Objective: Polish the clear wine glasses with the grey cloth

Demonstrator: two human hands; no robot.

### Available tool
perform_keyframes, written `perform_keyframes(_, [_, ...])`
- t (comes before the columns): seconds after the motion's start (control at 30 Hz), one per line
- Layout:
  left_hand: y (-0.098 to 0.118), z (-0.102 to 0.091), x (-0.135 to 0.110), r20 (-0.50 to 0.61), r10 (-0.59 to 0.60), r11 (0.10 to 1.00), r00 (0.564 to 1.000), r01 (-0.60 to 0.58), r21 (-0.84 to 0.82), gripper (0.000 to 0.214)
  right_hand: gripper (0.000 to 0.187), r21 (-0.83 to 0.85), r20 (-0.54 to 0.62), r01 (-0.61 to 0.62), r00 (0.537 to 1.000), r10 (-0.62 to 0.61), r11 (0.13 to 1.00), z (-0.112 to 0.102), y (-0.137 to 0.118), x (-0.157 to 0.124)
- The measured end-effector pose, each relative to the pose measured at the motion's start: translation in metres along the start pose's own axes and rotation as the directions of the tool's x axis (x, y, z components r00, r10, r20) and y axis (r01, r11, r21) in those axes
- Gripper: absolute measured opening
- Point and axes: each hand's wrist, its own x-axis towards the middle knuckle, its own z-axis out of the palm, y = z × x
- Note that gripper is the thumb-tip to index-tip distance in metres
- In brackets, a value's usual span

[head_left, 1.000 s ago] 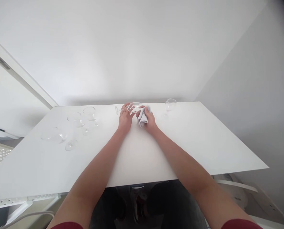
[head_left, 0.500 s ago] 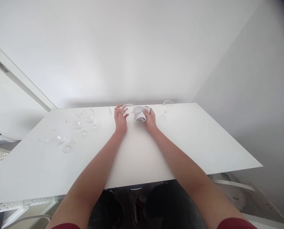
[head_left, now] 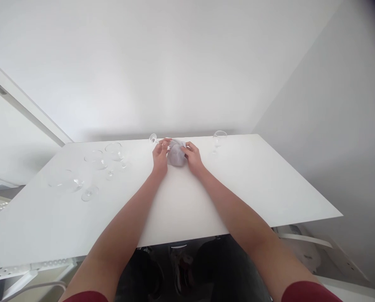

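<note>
Far across the white table (head_left: 187, 201), my left hand (head_left: 160, 157) pinches the stem of a clear wine glass (head_left: 154, 139) that is tilted on its side, foot up and to the left. Its bowl is hidden inside a pale grey cloth (head_left: 176, 155). My right hand (head_left: 192, 157) is closed round that cloth and the bowel within it, pressing from the right. Both hands almost touch over the bundle.
Three clear stemmed glasses lie or stand at the left: one (head_left: 115, 152), another (head_left: 95, 160) and a large one (head_left: 68, 181) nearest the table's left edge. A further wine glass (head_left: 219, 138) stands upright at the back right. White walls close in behind and right.
The glass has turned so its foot points up and left, and the cloth now wraps the bowl fully. Both hands have drawn closer together around it.
</note>
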Motion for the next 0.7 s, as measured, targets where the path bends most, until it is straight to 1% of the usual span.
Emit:
perform_keyframes(0.1, [0.0,-0.002,0.0,-0.02,0.022,0.999,1.0,-0.021,0.029,0.035,0.037,0.031,0.051,0.066,0.996,-0.067,0.997,0.0,-0.006,-0.005])
perform_keyframes(0.17, [-0.002,-0.004,0.002,-0.036,-0.006,1.0,0.999,0.007,0.018,0.036,0.041,0.023,0.082,0.115,0.99,-0.117,0.993,0.0,-0.01,-0.007])
perform_keyframes(0.27, [-0.003,-0.005,0.003,-0.017,-0.081,0.995,0.997,0.079,-0.063,0.037,0.058,-0.064,0.13,0.17,0.978,-0.161,0.983,0.0,-0.012,-0.008])
perform_keyframes(0.33, [-0.002,-0.006,0.004,0.007,-0.103,0.988,0.995,0.103,-0.112,0.037,0.062,-0.155,0.137,0.197,0.975,-0.176,0.968,-0.001,-0.011,-0.006])
perform_keyframes(0.37, [-0.002,-0.006,0.004,0.012,-0.099,0.987,0.995,0.1,-0.13,0.036,0.059,-0.2,0.133,0.209,0.974,-0.185,0.957,-0.001,-0.01,-0.005])
perform_keyframes(0.47, [-0.002,-0.007,0.005,0.0,-0.066,0.982,0.998,0.065,-0.176,0.033,0.037,-0.309,0.102,0.236,0.971,-0.215,0.921,-0.003,-0.005,-0.001])
perform_keyframes(0.5, [-0.003,-0.008,0.005,-0.005,-0.061,0.98,0.998,0.059,-0.189,0.032,0.033,-0.327,0.089,0.245,0.969,-0.229,0.912,-0.004,-0.004,0.0])
perform_keyframes(0.57, [-0.004,-0.009,0.006,0.003,-0.066,0.979,0.998,0.065,-0.193,0.032,0.031,-0.319,0.095,0.264,0.965,-0.246,0.91,-0.004,-0.001,0.001])
perform_keyframes(0.67, [-0.005,-0.009,0.006,0.037,-0.072,0.984,0.997,0.077,-0.162,0.036,0.033,-0.225,0.149,0.261,0.961,-0.231,0.939,-0.004,0.002,0.003])
perform_keyframes(0.7, [-0.006,-0.01,0.006,0.045,-0.067,0.984,0.997,0.074,-0.16,0.036,0.033,-0.208,0.146,0.253,0.963,-0.226,0.945,-0.004,0.004,0.003])
